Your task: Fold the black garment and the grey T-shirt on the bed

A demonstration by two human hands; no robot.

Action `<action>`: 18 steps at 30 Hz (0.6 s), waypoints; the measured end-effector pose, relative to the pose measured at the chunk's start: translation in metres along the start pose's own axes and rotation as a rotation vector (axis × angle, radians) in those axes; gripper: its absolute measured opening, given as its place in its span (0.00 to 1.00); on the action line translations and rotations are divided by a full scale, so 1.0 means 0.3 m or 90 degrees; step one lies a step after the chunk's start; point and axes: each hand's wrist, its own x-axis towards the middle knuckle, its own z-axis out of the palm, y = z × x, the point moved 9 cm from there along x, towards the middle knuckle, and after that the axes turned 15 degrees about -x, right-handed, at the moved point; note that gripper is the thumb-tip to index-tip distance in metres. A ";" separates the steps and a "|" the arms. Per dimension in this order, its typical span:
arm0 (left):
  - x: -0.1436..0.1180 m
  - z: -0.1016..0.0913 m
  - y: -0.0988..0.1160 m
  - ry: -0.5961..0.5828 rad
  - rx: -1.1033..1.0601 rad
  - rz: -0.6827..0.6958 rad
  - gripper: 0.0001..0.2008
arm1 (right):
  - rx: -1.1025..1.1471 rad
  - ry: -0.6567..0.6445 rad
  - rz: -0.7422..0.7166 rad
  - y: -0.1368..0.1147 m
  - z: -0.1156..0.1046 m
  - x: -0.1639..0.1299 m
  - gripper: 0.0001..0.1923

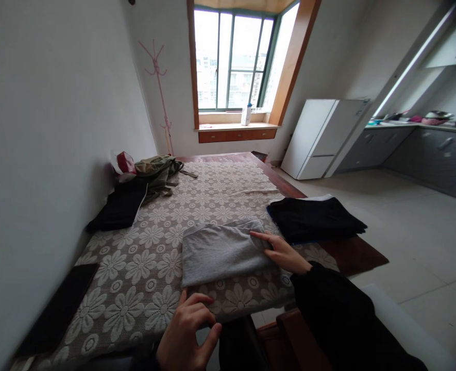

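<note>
A folded grey garment (222,255) lies flat on the flower-patterned tablecloth (125,309), close to the table's front edge. My right hand (284,251) rests on the garment's right end with its fingers stretched out over the cloth. Just below the garment's front left corner is my left hand (191,330), its thumb and fingers apart and nothing between them. Whether a fingertip of that hand touches the garment's edge, I cannot tell. To the right of my right hand sits a stack of folded dark clothes (316,219).
Along the wall on the left lie a black folded cloth (117,206), an olive backpack (158,172) and a dark flat item (60,309). A brown chair (301,335) stands at the front edge. Beyond are a pink coat stand (158,87) and a white fridge (322,131).
</note>
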 end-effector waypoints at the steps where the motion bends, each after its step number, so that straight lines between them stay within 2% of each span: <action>1: -0.002 -0.002 -0.001 0.005 0.002 0.003 0.07 | 0.000 -0.004 0.002 0.003 -0.001 0.002 0.36; 10: -0.009 -0.042 -0.002 0.083 -0.010 0.022 0.12 | 0.018 -0.020 0.013 0.006 0.004 -0.002 0.36; 18: -0.017 -0.036 -0.012 0.092 -0.045 -0.006 0.13 | 0.026 -0.010 0.014 -0.002 0.006 -0.010 0.37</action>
